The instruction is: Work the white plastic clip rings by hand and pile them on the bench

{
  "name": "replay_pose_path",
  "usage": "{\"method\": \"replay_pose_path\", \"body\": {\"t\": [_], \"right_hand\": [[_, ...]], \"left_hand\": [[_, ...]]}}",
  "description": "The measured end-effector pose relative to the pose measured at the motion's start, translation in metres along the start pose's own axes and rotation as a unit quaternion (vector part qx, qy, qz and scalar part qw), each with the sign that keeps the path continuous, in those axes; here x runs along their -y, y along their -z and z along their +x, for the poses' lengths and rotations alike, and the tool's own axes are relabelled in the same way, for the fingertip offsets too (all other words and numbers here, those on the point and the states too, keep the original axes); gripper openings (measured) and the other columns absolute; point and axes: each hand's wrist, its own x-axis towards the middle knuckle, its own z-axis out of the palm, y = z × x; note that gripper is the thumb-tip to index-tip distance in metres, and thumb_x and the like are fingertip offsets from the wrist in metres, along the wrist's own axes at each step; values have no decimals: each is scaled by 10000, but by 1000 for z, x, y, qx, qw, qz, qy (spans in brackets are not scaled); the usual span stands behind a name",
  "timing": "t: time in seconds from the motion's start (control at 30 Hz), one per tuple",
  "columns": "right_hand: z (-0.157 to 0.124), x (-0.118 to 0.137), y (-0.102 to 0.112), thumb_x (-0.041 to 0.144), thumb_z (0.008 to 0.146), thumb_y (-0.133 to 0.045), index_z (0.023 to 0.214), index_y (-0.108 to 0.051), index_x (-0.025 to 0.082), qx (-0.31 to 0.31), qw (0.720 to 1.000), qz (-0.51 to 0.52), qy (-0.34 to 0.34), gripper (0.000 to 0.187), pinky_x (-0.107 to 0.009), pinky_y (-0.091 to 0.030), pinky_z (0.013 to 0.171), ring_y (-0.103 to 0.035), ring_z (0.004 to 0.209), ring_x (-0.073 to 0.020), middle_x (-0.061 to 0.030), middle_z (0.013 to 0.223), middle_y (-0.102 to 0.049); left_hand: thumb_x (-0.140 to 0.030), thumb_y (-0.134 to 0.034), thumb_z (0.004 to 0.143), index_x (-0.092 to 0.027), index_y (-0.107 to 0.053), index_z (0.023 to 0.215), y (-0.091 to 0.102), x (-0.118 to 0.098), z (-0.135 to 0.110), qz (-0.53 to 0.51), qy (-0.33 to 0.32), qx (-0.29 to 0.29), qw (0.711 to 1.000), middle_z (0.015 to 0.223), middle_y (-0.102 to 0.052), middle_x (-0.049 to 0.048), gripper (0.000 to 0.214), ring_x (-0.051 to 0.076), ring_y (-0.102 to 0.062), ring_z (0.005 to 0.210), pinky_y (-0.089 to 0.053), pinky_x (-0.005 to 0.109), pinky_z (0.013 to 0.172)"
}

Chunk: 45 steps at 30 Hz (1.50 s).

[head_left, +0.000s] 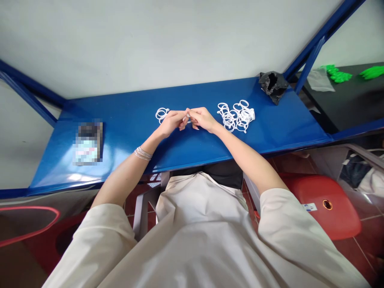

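The person's left hand and right hand meet above a blue metal shelf. Both hands are nearly closed, and the fingertips of each one pinch the same small white piece from two sides. The fingers hide most of this piece, so I cannot say its exact shape (it may be part of a ring). Just beside the left hand lies a small group of white plastic rings. Near the right hand, but not touching it, lies a bigger pile of white plastic rings, all tangled together.

Farther along the shelf, at the right corner, sits a crumpled black bag with its dark mouth open, and I cannot see what is inside it. Beyond the shelf, on a black surface, there are a transparent plastic bag and some bright green pieces. At the left end of the shelf lies a flat object, too blurred to name. Silver bracelets circle the left wrist, and a red plastic stool stands on the tiled floor.
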Motion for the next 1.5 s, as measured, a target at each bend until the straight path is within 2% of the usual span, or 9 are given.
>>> {"method": "replay_pose_path", "body": {"t": [0.2,0.47,0.6,0.77,0.83,0.97,1.1,1.27,1.5], "right_hand": [[6,-5,11,613,993,-844,721,-541,217,-7,999,16,28,567,-211,-462,451,-501,504,-92,38,636,-568],[6,-9,16,524,1048,-807,846,-602,210,7,999,24,48,427,-237,-534,488,-609,512,-97,15,795,-699],[5,-8,16,570,1007,-844,831,-588,214,5,999,1,47,472,-237,-570,523,-631,532,-104,35,737,-660],[7,-11,17,615,934,-904,799,-620,203,-12,995,-50,85,518,-197,-535,510,-581,518,-89,54,610,-608],[7,-13,18,637,935,-893,823,-650,196,-4,993,-65,95,516,-192,-519,496,-579,511,-89,49,599,-621],[6,-15,16,694,938,-858,861,-664,194,5,992,-77,98,542,-200,-556,514,-660,562,-113,22,642,-670],[6,-15,14,703,958,-827,911,-675,187,-2,993,-72,98,539,-198,-579,522,-722,614,-123,-16,752,-748],[6,-16,16,671,1006,-794,937,-680,177,8,993,-77,94,511,-195,-575,505,-728,613,-118,-35,830,-779],[7,-14,18,560,1049,-796,914,-666,179,-29,990,-103,88,425,-174,-481,439,-641,537,-83,0,765,-718]], "left_hand": [[-524,-688,1000,-203,-631,736,3,-5,-1,-9,1,-25,1000,628,-538,20,419,156,-551,555,-474,331,561],[-689,-802,942,-194,-636,803,2,1,-1,-20,-20,-7,1000,768,-644,33,541,139,-629,550,-527,304,514],[-690,-831,945,-197,-626,867,4,8,1,-2,-40,-51,998,823,-685,23,539,132,-685,598,-580,275,548],[-718,-826,946,-222,-715,1008,5,18,7,38,-100,-139,985,878,-756,33,512,163,-783,768,-683,297,723],[-748,-832,923,-227,-771,1064,5,20,8,48,-119,-145,981,953,-803,56,543,183,-805,839,-701,317,776],[-762,-838,903,-204,-855,1135,6,22,7,47,-120,-144,981,1107,-859,110,604,235,-827,942,-711,382,847],[-645,-911,890,-196,-888,1159,6,22,6,36,-117,-128,984,1007,-859,110,524,257,-821,934,-683,436,905],[-557,-914,922,-198,-882,1068,3,19,6,32,-119,-137,983,862,-804,67,389,214,-790,845,-646,379,842],[-650,-802,986,-216,-794,977,6,12,8,48,-111,-178,977,945,-806,68,434,188,-773,823,-622,307,723]]}}
